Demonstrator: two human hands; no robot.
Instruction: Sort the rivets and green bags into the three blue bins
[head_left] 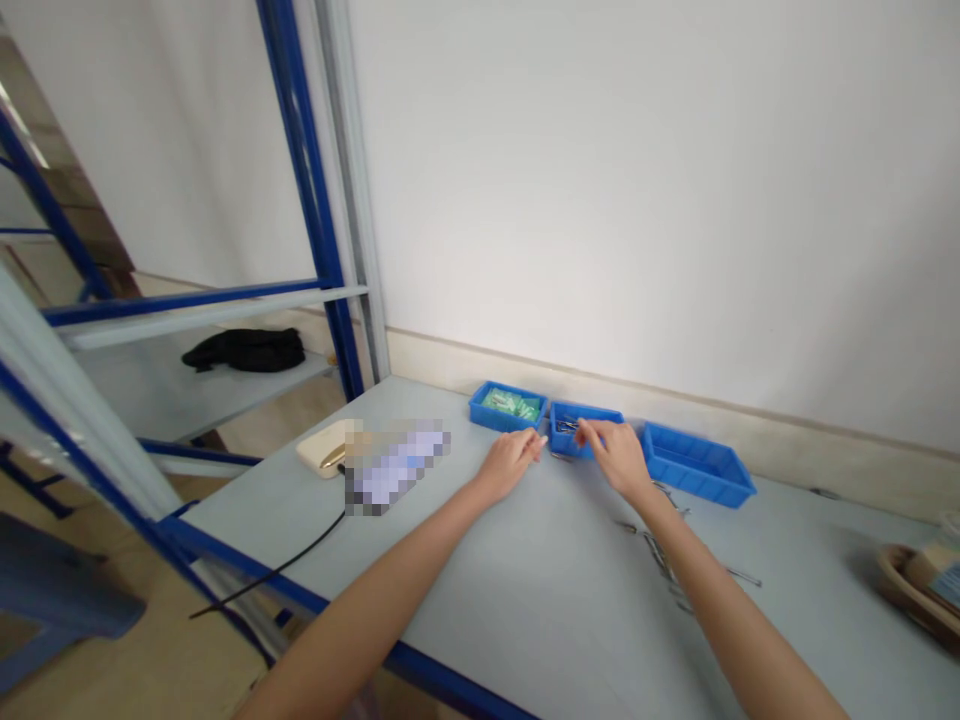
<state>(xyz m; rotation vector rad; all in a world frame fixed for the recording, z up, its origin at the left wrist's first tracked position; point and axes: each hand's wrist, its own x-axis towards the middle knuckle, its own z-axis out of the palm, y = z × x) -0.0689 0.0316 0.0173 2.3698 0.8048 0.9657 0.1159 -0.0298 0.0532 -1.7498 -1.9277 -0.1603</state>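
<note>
Apparently, the step in hand was sorting through, or setting down, small metal pieces (568,425) in the middle blue bin (589,410), along the far edge of the desk (540,600). The right hand (613,455) hung by that bin's near right corner, fingers bent; whether they grasped a piece, I couldn't tell. The left hand (514,462), fingers curled, was near its left corner, its grip equally unclear. The next move seemed to call for a precise fingertip pinch inside the rim.

White wall (637,180) behind a grey tabletop (525,600), blue metal frame (302,150), beige floor (169,645)
</note>
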